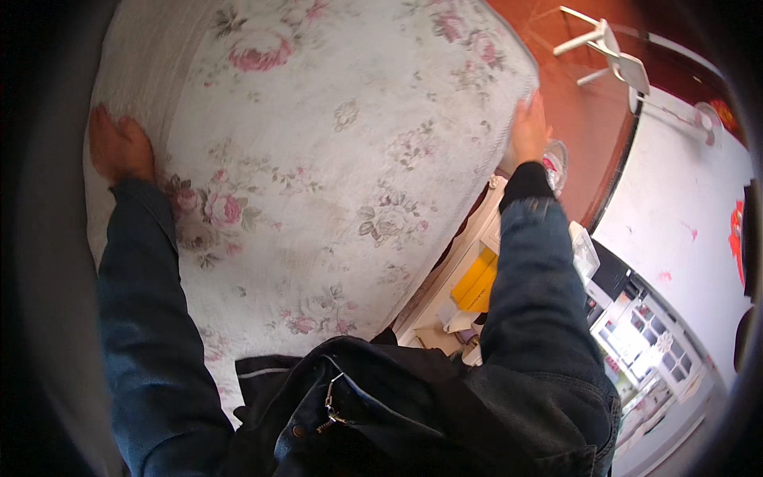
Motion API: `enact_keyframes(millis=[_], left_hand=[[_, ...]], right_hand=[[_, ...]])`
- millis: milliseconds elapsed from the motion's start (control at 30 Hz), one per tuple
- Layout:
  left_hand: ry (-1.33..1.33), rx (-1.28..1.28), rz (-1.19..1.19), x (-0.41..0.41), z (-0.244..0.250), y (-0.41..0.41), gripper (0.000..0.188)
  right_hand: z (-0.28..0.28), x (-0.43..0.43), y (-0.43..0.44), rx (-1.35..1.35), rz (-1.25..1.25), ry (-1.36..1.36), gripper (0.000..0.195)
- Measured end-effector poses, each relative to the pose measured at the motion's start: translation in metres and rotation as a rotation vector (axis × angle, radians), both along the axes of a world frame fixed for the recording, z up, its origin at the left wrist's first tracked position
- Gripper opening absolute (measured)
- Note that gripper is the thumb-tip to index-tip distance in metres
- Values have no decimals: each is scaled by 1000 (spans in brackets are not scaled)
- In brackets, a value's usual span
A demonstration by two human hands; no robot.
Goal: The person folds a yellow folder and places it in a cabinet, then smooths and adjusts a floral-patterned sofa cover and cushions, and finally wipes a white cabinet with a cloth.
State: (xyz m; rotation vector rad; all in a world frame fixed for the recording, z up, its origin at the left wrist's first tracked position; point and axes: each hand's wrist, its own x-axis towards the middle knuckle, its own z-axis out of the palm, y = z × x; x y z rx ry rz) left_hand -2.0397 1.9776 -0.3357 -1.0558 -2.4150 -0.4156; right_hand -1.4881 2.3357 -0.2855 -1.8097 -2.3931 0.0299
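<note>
A pale floral cover [334, 197] with pink roses and a stitched border spreads before me. My left hand [123, 146] rests against its left side, thumb apart from the fingers, slightly blurred. At the right border of the cloth, my right hand [532, 131] touches the edge with its fingers extended away from me. Whether cloth is pinched there cannot be told, as the thumb is not plainly seen.
Right of the cover stands a cream wooden cabinet [426, 325] holding a yellow box [475, 280]. Beyond are a reddish floor [587, 131], a white chair [626, 65], a transparent fan-like item [708, 122] and a white wall [673, 203]. A clear plastic item [555, 161] lies past my right wrist.
</note>
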Motion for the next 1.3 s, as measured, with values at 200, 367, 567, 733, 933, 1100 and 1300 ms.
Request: enact_keyframes(millis=[200, 367, 567, 733, 933, 1100, 1300], left_hand=[[21, -123, 109, 2, -4, -8, 44], [80, 56, 9, -8, -14, 4, 50], [86, 66, 19, -1, -1, 8, 50], [150, 160, 137, -4, -8, 14, 45], [-250, 124, 270, 46, 34, 15, 50], [-480, 230, -27, 250, 50, -21, 66], [-613, 61, 405, 284, 53, -292, 66]], right_hand=[[27, -64, -21, 142, 351, 167, 58], [33, -204, -232, -266, 1017, 230, 62], [-3, -218, -258, -317, 968, 263, 61], [-12, -220, -262, -222, 1002, 289, 65], [-34, -222, -260, -4, 1053, 361, 63], [-36, -222, -253, 75, 1111, 429, 53], [-32, -229, -261, 151, 1206, 457, 52]])
